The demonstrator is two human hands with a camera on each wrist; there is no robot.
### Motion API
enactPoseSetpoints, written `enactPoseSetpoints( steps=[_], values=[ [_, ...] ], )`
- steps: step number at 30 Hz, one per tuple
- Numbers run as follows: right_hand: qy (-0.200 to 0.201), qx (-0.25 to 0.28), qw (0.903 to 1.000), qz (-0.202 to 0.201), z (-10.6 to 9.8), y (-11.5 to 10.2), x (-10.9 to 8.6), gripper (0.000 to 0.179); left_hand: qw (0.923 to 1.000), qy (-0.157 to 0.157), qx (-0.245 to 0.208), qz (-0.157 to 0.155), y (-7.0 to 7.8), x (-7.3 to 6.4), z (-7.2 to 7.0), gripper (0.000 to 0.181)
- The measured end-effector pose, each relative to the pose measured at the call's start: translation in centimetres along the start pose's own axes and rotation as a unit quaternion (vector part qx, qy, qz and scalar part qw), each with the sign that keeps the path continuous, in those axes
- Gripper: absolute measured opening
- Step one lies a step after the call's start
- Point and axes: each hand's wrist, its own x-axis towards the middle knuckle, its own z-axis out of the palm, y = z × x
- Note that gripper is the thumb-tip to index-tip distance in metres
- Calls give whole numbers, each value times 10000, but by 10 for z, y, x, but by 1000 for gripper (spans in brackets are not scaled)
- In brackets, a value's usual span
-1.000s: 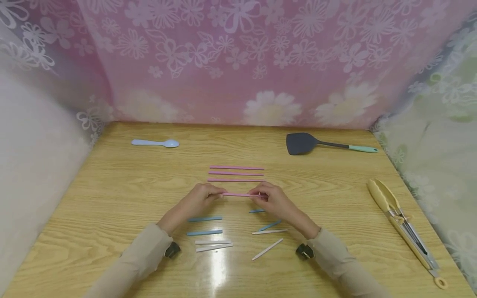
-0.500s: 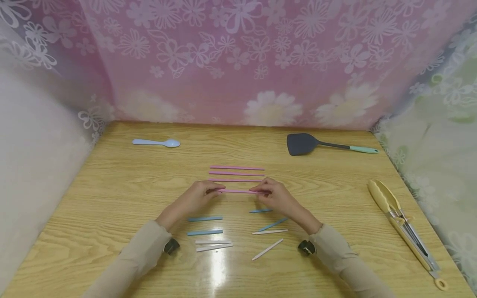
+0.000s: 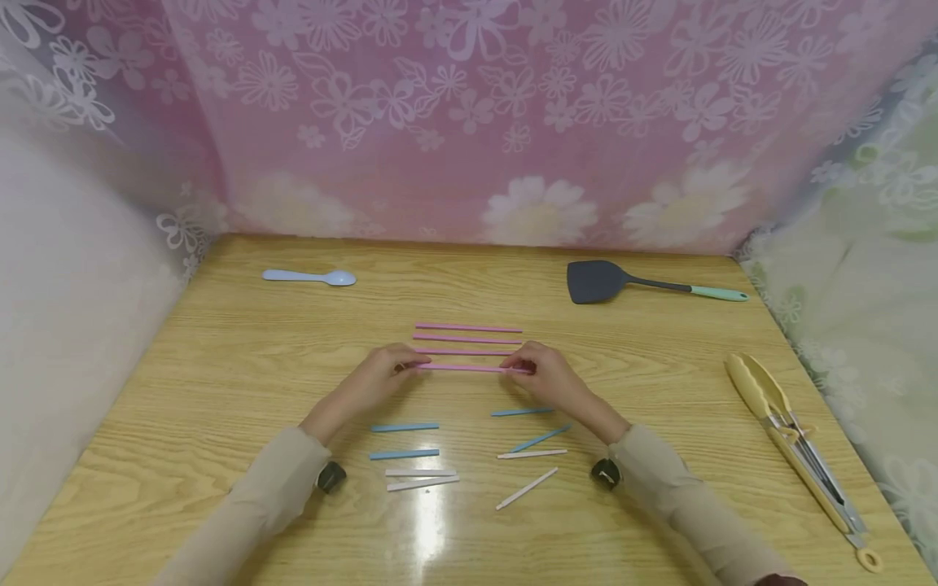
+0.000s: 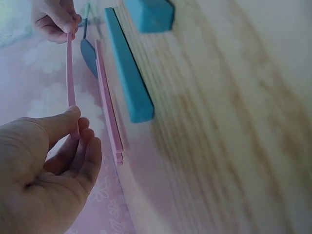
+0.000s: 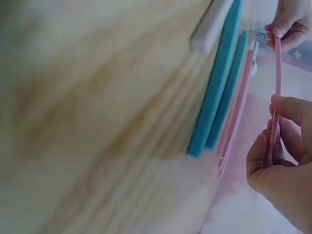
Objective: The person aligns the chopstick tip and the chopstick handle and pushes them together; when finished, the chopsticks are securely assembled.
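Note:
My left hand (image 3: 374,376) pinches one end of a slim pink chopstick (image 3: 465,368) between thumb and fingers, and my right hand (image 3: 550,384) pinches its other end. In the left wrist view the pink chopstick (image 4: 70,73) spans both hands, raised off the tabletop. Three more pink chopsticks (image 3: 469,328) lie parallel just beyond it. Closer to me are short blue pieces (image 3: 405,455) on the left and thinner blue pieces (image 3: 542,438) on the right. Short white pieces (image 3: 421,473) and thinner white pieces (image 3: 528,488) lie nearest my body.
A pale blue spoon (image 3: 309,277) lies at the back left of the wooden table (image 3: 220,366). At the back right is a dark spatula (image 3: 597,282) with a green handle. Tongs (image 3: 795,448) with yellow tips lie along the right edge. A floral curtain hangs behind.
Both hands have moved away from me with the pink chopstick, bringing it closer to the row of three. They have also spread slightly, showing more of its length. The other pieces stay put.

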Motion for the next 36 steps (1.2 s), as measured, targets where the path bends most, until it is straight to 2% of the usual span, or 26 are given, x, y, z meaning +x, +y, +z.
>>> enactPoseSetpoints(
  steps=[17, 27, 36],
  values=[
    [-292, -192, 9994, -30, 6, 10, 16, 10, 9994, -19, 316, -127, -14, 14, 3, 19],
    [-390, -372, 9985, 27, 9, 13, 17, 11, 9977, -153, 596, -292, -11, 18, 7, 18],
    [-361, -424, 9984, 76, 9, 10, 17, 11, 9969, -125, 752, -167, -8, 20, 6, 16]
  ],
)
